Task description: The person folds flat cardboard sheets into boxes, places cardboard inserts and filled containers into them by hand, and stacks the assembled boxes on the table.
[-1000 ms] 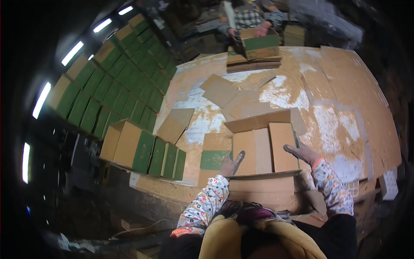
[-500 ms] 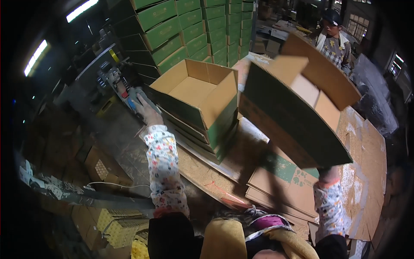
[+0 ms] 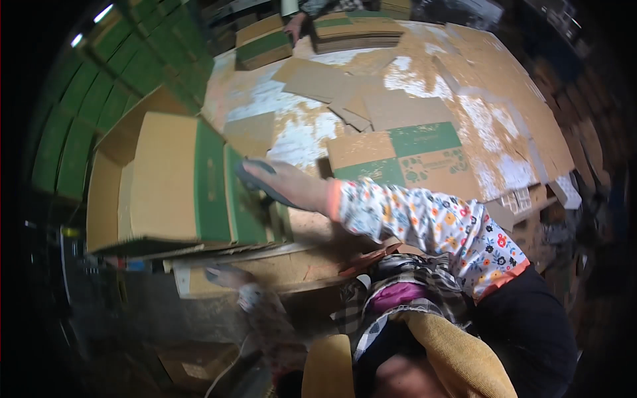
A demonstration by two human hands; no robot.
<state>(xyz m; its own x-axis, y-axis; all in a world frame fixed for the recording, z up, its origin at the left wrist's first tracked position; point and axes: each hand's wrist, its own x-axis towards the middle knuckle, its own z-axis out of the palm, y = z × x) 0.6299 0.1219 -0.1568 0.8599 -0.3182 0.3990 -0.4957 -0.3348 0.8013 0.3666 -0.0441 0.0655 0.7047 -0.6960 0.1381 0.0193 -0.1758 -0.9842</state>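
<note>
green-and-brown open-sided cardboard box (image 3: 166, 179) sits at my left, by the edge of the wide, patchy, cardboard-covered table (image 3: 302, 142). hollow shows on its left, green panel faces right. more green-sided cardboard boxes (image 3: 251, 202) show right beside that panel, close together, probably piled to save table space.

my grey-tipped right hand (image 3: 285, 182) lies across the green faces: fingers stretched out, not wrapped round anything. reads as a flat brace; can't tell if it's pressing. my left hand (image 3: 225, 275) is low, near the table edge, below the box in view. blurred, can't tell if it grips anything; would make sense as support on that side.

flat green-and-brown printed cardboard sheet (image 3: 398, 156) lies just past my white floral right sleeve (image 3: 431, 219), likely there for easy reach. across the table, a co-worker's hand (image 3: 295, 28) is between a small green-banded brown box (image 3: 262, 43) and a neat stack of flat brown cardboard (image 3: 358, 43). tall wall of green boxes (image 3: 86, 106) at far left, presumably stacked high to save floor.
</note>
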